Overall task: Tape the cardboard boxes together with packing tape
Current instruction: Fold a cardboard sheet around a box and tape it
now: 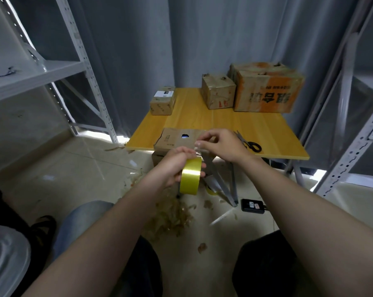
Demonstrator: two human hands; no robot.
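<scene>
A yellow wooden worktop (204, 120) carried a small labelled box (162, 100) at its far left corner and a medium box (218, 94) just beside a large orange-printed box (267, 91) at the far right. A box with a hole (177, 139) sat at the near edge, with black-handled scissors (248, 142) nearby. Tape scraps (172, 215) littered the floor (74, 168) below.

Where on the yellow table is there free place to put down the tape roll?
Free: the middle of the yellow wooden table, between the small white-labelled cardboard box, the medium brown cardboard box, the large orange-printed cardboard box and the near holed cardboard box. Crowded: the front edge, with that box and the black-handled scissors.
</scene>
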